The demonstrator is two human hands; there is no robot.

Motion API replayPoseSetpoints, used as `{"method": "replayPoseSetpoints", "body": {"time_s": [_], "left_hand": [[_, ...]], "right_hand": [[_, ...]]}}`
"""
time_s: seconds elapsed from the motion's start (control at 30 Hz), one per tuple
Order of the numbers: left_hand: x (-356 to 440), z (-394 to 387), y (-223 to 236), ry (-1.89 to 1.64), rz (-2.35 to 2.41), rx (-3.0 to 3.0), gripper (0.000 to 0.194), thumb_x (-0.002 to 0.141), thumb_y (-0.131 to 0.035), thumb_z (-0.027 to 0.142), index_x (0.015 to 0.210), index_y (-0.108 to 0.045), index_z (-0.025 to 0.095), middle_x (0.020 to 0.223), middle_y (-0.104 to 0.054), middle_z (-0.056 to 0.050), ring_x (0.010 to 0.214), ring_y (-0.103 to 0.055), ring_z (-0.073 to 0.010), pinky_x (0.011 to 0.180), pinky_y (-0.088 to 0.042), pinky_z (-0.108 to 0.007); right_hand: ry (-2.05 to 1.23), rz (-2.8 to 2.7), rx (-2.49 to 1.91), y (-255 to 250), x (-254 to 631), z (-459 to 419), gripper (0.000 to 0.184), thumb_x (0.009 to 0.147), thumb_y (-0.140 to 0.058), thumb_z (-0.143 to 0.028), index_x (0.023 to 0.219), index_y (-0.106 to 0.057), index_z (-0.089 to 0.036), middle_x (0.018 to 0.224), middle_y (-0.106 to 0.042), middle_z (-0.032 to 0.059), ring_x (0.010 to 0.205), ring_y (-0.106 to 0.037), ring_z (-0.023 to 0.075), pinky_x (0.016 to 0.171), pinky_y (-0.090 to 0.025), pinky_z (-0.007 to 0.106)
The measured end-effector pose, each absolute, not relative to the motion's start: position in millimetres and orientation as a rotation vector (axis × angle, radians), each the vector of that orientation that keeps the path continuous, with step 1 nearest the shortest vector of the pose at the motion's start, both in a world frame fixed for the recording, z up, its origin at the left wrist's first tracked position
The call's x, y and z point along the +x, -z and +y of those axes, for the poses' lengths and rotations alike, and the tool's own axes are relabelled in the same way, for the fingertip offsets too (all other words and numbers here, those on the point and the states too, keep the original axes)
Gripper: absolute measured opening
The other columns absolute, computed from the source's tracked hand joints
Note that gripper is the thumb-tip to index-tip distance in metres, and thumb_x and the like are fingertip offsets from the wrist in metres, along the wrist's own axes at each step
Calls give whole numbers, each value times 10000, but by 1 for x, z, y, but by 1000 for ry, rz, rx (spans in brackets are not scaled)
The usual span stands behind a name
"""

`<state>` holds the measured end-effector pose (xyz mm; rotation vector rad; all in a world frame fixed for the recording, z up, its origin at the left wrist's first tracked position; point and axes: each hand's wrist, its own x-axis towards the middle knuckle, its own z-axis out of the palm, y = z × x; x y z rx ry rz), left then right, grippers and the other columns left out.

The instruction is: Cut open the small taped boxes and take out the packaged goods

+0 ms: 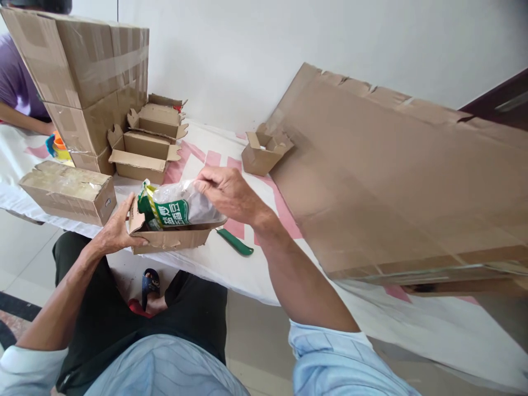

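A small open cardboard box (pixel 173 240) sits at the near edge of the table, tilted slightly. My left hand (pixel 117 228) grips its left end, thumb along the front side. Partly inside the box lies a green and white plastic bag (pixel 173 212) with printed characters and a clear upper part. The fingers of my right hand (pixel 226 190) pinch the clear plastic at the bag's right end. Just right of the box, a green-handled tool (pixel 235 242) rests on the cloth; its other end is partly hidden.
Taped cartons (pixel 88 66) are stacked at the left, with a closed long box (pixel 70 190) before them. Open boxes (pixel 142 154) stand behind my hands, another small open box (pixel 264 151) near the wall. A large cardboard carton (pixel 391 181) fills the right. Another person's arm (pixel 25 118) shows far left.
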<state>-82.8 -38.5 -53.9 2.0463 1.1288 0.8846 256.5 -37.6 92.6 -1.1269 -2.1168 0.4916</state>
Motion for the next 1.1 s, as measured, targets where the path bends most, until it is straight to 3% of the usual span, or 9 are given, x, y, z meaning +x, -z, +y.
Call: {"method": "replayPoseSetpoints", "body": {"time_s": [0.17,0.3,0.4,0.5,0.6,0.73,0.9,1.1], "left_hand": [[-87,-37,54,-817,1151,2057,1695,653,-1072,771,1929,-116,197,1935,-262,-318,1782,-327,-539,1439,-312,-711],[-93,-34,38,-890,1110,2054,1721,619,-1054,853,1929,-133,221,1910,-323,-328,1768,-353,-553,1373,-429,-720],[-91,-28,16,-1123,1090,2031,1515,677,-1059,804,1885,-327,255,1883,-413,-287,1754,-388,-542,1328,-492,-709],[-75,-24,-9,-1374,1030,1908,1259,711,-1090,699,1760,-544,267,1755,-609,-233,1672,-532,-502,1298,-546,-653],[-46,-31,-31,-1485,871,1675,1068,707,-1103,654,1604,-684,255,1521,-788,-183,1480,-725,-434,1192,-644,-563],[-2,-53,-47,-1461,659,1389,810,747,-1053,726,1313,-831,190,1171,-889,-132,1122,-868,-348,967,-725,-448],[32,-79,-42,-1501,677,1217,703,720,-998,844,916,-843,187,850,-843,-61,846,-842,-275,754,-709,-376],[30,-87,-45,-1383,787,1376,757,691,-965,904,787,-814,169,762,-791,-58,728,-753,-239,655,-617,-334]], "right_hand": [[-418,-2053,-1061,-119,274,-32,305,1054,-631,-209,755,-572,-233,747,-558,-22,730,-492,143,680,-415,295],[-361,-2054,-1009,-134,279,-26,315,1064,-659,-237,764,-565,-237,720,-490,-36,740,-485,140,693,-416,289],[-352,-2046,-958,-144,281,-24,354,1064,-712,-268,758,-536,-243,705,-448,-44,754,-472,142,694,-420,287],[-341,-2017,-910,-154,283,-27,378,1057,-759,-285,758,-532,-243,704,-442,-48,744,-444,141,677,-416,289],[-340,-1958,-870,-163,286,-36,388,1078,-761,-325,764,-551,-237,712,-441,-48,726,-432,134,660,-402,281],[-412,-1813,-843,-156,291,-53,459,1102,-765,-490,777,-562,-236,700,-424,-54,689,-428,125,619,-370,259],[-551,-1594,-884,-117,297,-73,587,1010,-818,-713,771,-560,-244,666,-433,-62,622,-388,114,550,-307,246],[-676,-1451,-993,-67,319,-112,695,884,-861,-851,726,-585,-233,666,-475,-54,627,-391,111,561,-315,255]]}}
